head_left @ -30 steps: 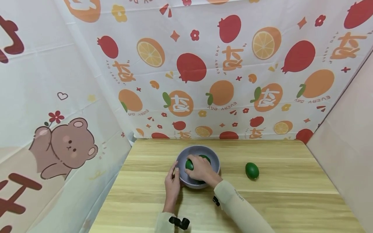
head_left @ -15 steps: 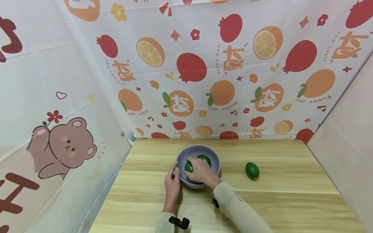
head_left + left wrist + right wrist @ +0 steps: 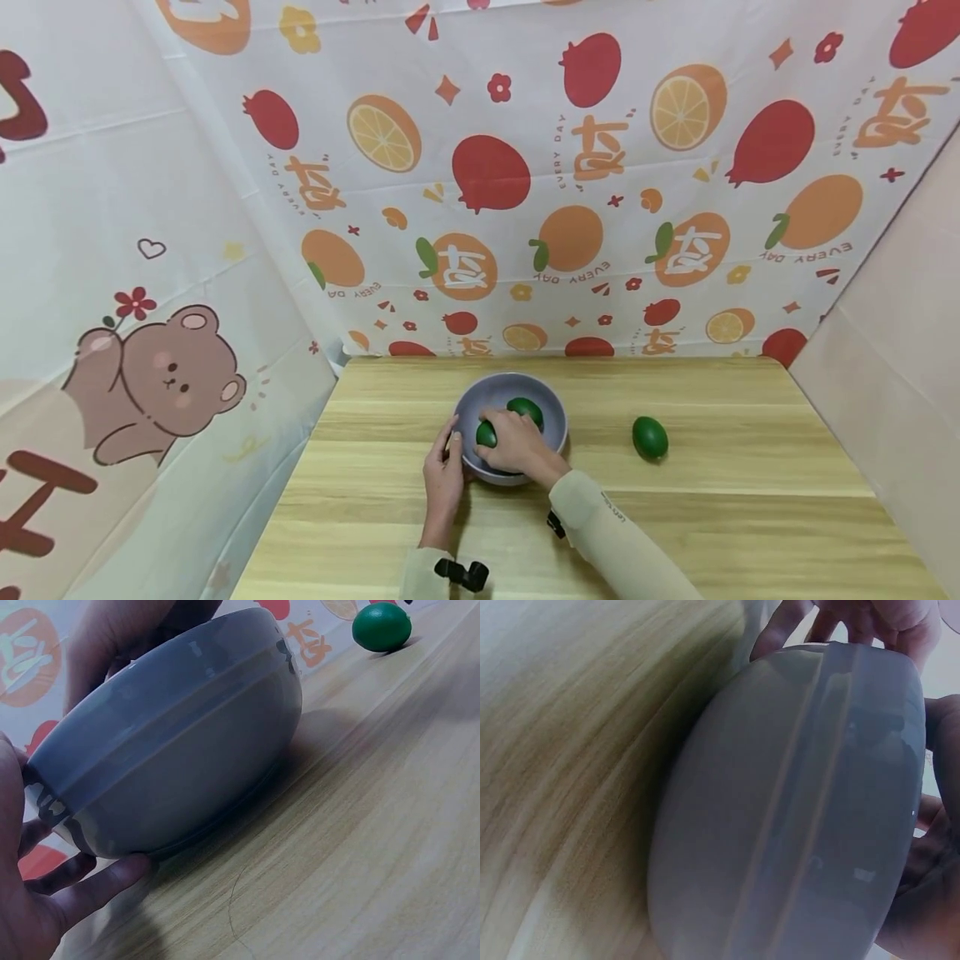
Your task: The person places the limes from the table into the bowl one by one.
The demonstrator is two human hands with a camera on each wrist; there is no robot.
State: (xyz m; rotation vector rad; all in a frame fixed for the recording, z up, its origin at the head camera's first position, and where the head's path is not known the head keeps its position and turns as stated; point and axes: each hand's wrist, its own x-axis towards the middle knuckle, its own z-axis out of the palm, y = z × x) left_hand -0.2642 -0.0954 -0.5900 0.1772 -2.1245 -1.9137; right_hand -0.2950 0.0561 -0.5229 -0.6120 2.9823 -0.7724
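Note:
A grey-blue bowl (image 3: 551, 400) stands on the wooden table, its outer wall filling much of both wrist views. My right hand (image 3: 517, 439) reaches over the near right rim and grips a green lime (image 3: 486, 433) inside the bowl. Behind the knuckles lies another lime (image 3: 527, 409), partly hidden by the hand. Fairly straight fingers of my left hand (image 3: 444, 477) rest against the bowl's left outer side; in the left wrist view, one fingertip (image 3: 135, 866) touches low near the base.
To the right of the bowl, a separate lime (image 3: 649, 438) lies on the wooden table (image 3: 735, 542). A fruit-printed cloth (image 3: 495, 171) hangs behind the table's far edge, with a bear-printed cloth (image 3: 176, 371) at the left.
The right hand, still gripping its lime, has shifted slightly toward me within the bowl, and more of the lime behind it shows. The left hand stays at the bowl's side.

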